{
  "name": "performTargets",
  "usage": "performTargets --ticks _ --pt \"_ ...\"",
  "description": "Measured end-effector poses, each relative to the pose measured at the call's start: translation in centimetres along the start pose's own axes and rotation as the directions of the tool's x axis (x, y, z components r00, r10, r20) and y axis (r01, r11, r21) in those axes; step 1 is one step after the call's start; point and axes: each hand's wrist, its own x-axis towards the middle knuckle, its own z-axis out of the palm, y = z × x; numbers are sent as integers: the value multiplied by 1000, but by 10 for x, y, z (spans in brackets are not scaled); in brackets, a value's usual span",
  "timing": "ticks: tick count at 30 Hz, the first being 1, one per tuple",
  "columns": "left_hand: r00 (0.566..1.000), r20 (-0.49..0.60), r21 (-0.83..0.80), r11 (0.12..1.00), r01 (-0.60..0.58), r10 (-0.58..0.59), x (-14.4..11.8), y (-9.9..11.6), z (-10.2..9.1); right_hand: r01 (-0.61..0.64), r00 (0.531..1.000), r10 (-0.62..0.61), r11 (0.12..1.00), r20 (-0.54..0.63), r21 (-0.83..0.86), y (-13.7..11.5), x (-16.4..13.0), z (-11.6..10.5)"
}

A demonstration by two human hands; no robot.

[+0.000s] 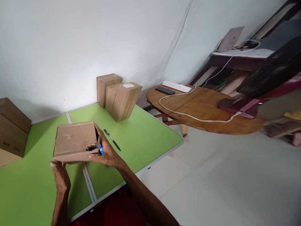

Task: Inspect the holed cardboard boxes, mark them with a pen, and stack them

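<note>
A brown cardboard box (75,136) is held up over the green folding table (150,141). One corner of it is torn, with a dark ragged hole near its right front. My right hand (108,153) grips the right side of the box, with the thumb along its front edge. Something blue (101,149) shows between that hand and the box; its kind is unclear. My left hand (61,175) supports the box from below at the front left, its fingers partly hidden underneath. A black pen (112,140) lies on the table just beyond my right hand.
Two more cardboard boxes (122,100) stand by the wall at the table's back. Another large box (14,128) is at the left. To the right, a wooden table (199,106) carries a phone (165,90), a white power strip (176,86), a cable and a fan base (240,108).
</note>
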Motion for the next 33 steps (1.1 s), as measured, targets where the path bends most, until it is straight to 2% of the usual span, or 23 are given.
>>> performTargets --ticks 2,4,6,8,10,12,14,16,20,23,26,29,31,33 --pt "999 -34 4 1000 9 -8 -2 7 -16 -8 982 0 999 190 40 -6 12 -18" --pt "998 -57 -15 1000 -2 1 4 21 -29 -42 946 25 998 324 47 -11 24 -31" --pt "999 -39 -67 998 -4 2 13 38 -36 -68 918 38 996 394 63 -13 32 -37" --pt "999 28 -120 992 29 -26 21 54 -36 -87 903 38 992 429 96 -10 36 -34" --pt "996 72 -139 988 62 -53 22 64 -31 -127 918 65 983 391 136 -5 34 -25" --pt "999 41 -134 990 40 -34 16 66 -25 -171 963 131 973 237 157 2 29 -13" --pt "1000 -23 -133 991 -11 8 4 62 -22 -187 982 180 965 53 184 6 21 2" --pt "997 -59 -117 992 -53 46 -10 59 -25 -144 986 159 963 -50 229 3 14 17" --pt "983 -60 13 985 -173 173 -44 61 -33 12 991 33 946 -133 324 -20 1 40" --pt "979 -65 53 980 -191 194 -67 67 -28 36 991 -3 969 -133 246 -36 -1 43" --pt "996 -60 -15 997 -71 70 -78 68 -24 76 995 -63 980 -77 181 -39 1 39" --pt "1000 -15 -63 998 16 -17 -69 70 -30 145 989 -142 980 -34 138 -37 1 37" --pt "999 10 -36 998 -49 50 -55 78 -34 182 983 -182 978 -8 106 -36 -1 39" --pt "983 49 83 980 -180 176 -39 92 -34 215 976 -216 973 13 80 -37 -3 42"
